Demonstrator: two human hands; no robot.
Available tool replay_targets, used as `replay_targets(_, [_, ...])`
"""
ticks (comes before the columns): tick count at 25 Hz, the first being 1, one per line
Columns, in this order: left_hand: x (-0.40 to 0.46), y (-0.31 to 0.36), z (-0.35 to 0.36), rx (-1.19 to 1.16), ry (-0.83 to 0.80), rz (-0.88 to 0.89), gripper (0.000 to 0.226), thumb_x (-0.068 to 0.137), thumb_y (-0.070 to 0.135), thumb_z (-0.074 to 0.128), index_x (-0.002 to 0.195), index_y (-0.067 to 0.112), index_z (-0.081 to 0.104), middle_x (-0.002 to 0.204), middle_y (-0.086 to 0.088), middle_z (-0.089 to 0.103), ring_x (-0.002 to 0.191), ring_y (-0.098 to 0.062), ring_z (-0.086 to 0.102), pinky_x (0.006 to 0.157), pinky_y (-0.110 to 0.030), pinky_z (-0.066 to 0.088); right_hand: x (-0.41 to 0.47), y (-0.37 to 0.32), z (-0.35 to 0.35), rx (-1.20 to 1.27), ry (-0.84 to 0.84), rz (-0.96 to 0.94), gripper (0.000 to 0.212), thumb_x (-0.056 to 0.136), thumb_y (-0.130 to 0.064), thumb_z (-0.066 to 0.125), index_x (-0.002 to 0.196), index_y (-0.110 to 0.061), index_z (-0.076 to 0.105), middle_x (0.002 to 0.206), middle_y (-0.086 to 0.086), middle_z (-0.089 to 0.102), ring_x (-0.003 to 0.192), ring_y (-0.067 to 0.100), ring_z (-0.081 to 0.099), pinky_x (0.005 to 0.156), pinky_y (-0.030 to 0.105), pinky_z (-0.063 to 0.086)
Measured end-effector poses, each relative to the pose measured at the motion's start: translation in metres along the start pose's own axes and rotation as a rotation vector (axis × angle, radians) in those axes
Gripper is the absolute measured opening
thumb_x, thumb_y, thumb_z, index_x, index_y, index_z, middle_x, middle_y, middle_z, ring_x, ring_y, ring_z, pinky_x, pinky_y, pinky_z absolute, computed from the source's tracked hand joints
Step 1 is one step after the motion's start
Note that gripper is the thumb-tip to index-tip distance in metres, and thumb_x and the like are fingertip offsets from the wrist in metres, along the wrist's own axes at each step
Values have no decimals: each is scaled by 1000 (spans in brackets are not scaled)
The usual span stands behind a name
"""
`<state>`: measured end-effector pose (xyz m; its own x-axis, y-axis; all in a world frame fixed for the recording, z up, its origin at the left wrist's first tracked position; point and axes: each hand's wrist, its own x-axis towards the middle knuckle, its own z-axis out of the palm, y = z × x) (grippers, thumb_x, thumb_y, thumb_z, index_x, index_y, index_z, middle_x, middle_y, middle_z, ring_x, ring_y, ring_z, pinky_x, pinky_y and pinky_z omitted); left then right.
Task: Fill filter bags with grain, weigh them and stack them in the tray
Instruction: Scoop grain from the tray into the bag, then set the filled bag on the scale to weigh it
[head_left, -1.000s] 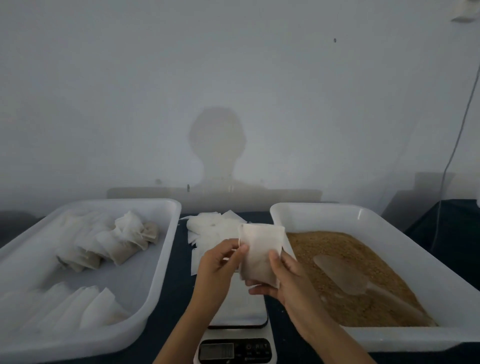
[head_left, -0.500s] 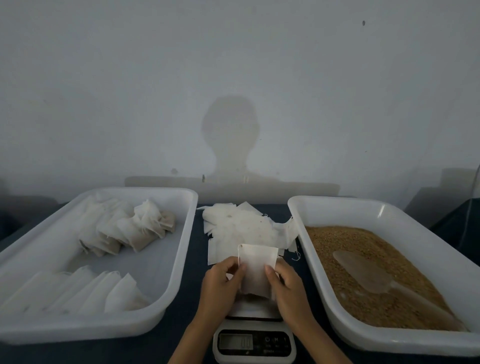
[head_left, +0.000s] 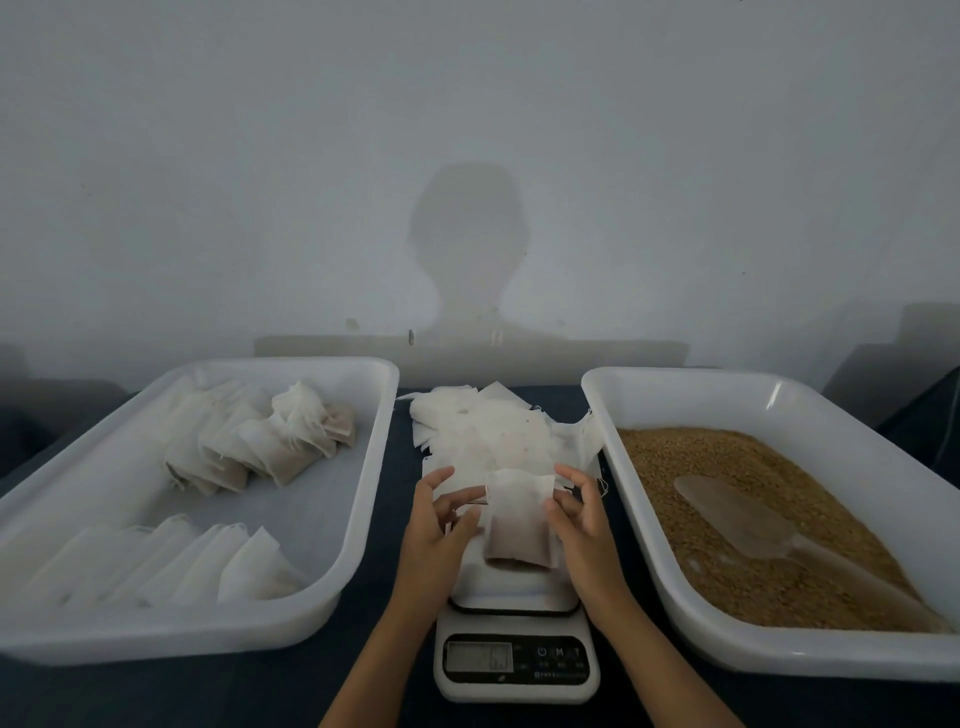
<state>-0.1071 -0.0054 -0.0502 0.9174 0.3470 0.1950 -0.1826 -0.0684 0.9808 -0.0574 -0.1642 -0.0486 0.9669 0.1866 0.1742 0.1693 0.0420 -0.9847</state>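
Observation:
A filled filter bag (head_left: 518, 519) stands upright on the platform of the white scale (head_left: 514, 587), grain showing dark in its lower half. My left hand (head_left: 439, 525) hovers just left of the bag with fingers spread and straight, apart from it. My right hand (head_left: 579, 512) is at the bag's right edge, fingers loosely extended, fingertips at or near its upper corner. The scale's display (head_left: 480, 656) is lit with blurred digits. A pile of empty filter bags (head_left: 483, 431) lies behind the scale.
The white tray (head_left: 358, 519) on the left holds two rows of filled bags, one at the back (head_left: 260, 441) and one at the front (head_left: 171, 561). The white tray (head_left: 623, 493) on the right holds brown grain with a translucent scoop (head_left: 737, 517) lying in it.
The bag went from being held up between both hands down onto the scale platform. Both hands have let go and opened beside it.

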Motion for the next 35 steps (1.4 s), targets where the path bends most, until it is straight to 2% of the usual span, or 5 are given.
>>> replay_targets(4, [0, -1, -2, 17, 43, 25, 40, 90, 1, 57, 124, 20, 45, 110, 4, 68, 105, -14, 63, 91, -38, 52, 1, 9, -4, -49, 33, -38, 34, 96, -11, 51, 121, -33, 44, 116, -1, 62, 112, 7, 57, 93, 21, 41])
replay_targets(12, [1, 0, -4, 14, 136, 76, 36, 89, -2, 56, 114, 23, 49, 109, 6, 66, 104, -13, 61, 74, -17, 51, 5, 14, -13, -24, 123, -142, 33, 95, 0, 48, 126, -11, 45, 121, 5, 62, 116, 11, 57, 100, 29, 43])
replay_targets(21, [2, 0, -5, 24, 126, 70, 31, 89, -3, 55, 109, 21, 53, 108, 4, 66, 103, -12, 61, 75, -16, 51, 6, 11, -12, -55, 135, -166, 29, 95, -1, 49, 123, -9, 47, 116, 6, 64, 112, 11, 59, 98, 29, 44])
replay_targets(31, [1, 0, -5, 61, 99, 33, 33, 88, -3, 57, 107, 23, 55, 106, 8, 66, 103, -4, 60, 90, -26, 50, 26, 7, 3, -212, 110, 77, 23, 93, -17, 59, 114, -16, 50, 101, -1, 58, 98, 15, 57, 74, 18, 42])
replay_targets(35, [-1, 2, -4, 91, 78, 32, 32, 89, 2, 59, 109, 25, 55, 109, 9, 65, 107, -5, 59, 93, -27, 49, 26, -15, 19, -317, 155, 2, 27, 87, -9, 62, 110, -20, 54, 91, -8, 56, 83, 6, 54, 63, 16, 40])
